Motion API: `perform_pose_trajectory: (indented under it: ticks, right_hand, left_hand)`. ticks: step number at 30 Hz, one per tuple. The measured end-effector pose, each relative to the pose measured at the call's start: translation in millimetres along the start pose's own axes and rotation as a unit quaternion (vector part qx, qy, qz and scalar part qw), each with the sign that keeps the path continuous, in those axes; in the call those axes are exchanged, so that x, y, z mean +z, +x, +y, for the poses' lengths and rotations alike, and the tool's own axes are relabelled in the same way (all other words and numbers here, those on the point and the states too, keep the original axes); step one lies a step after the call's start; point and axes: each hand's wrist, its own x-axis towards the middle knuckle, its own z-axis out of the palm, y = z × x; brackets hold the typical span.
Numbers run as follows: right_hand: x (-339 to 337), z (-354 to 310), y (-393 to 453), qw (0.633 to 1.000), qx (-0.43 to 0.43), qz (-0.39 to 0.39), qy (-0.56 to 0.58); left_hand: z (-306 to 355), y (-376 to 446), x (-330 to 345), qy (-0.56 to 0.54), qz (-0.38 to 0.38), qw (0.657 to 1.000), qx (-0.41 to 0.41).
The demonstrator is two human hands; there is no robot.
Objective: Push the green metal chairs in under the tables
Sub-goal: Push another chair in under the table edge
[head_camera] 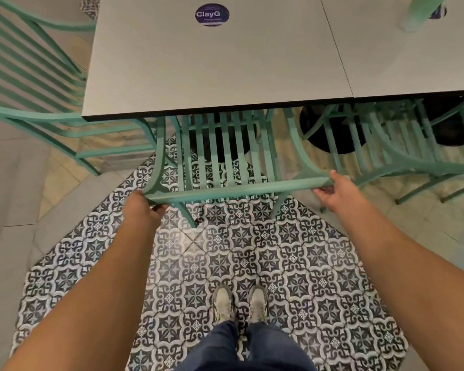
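Both hands — left hand (141, 207), right hand (338, 192) — grasped the green slatted metal chair's (225, 156) top rail; seat partly under grey square table (212, 65).

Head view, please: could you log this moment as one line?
hands: left and right grip top rail of middle green chair | seat partly under grey table | neighbour chair tucked

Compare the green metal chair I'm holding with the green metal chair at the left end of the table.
The held green slatted chair faces the grey table, seat partly under its edge, both hands gripping its top rail. The left green chair stands untouched beside the table's end. Both share mint-green slatted metal.
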Motion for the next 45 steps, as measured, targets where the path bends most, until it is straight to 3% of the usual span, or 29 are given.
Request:
perform_pose_trajectory:
  ticks: [16,29,45]
  right_hand:
    - [16.4,2.1,8.3,1.0,-0.001,0.022,-0.016]
    - [16.8,15.9,1.5,0.997,-0.008,0.008,-0.077]
    - [17.5,3.3,-2.6,0.999,0.008,0.028,-0.035]
  left_hand:
    - [13.7,6.9,12.9,0.01,0.035,0.999,0.016]
    - [24.3,7.0,-3.9,0.068,-0.017,0.998,0.005]
    - [21.0,16.1,-3.1,0.078,-0.042,0.996,0.007]
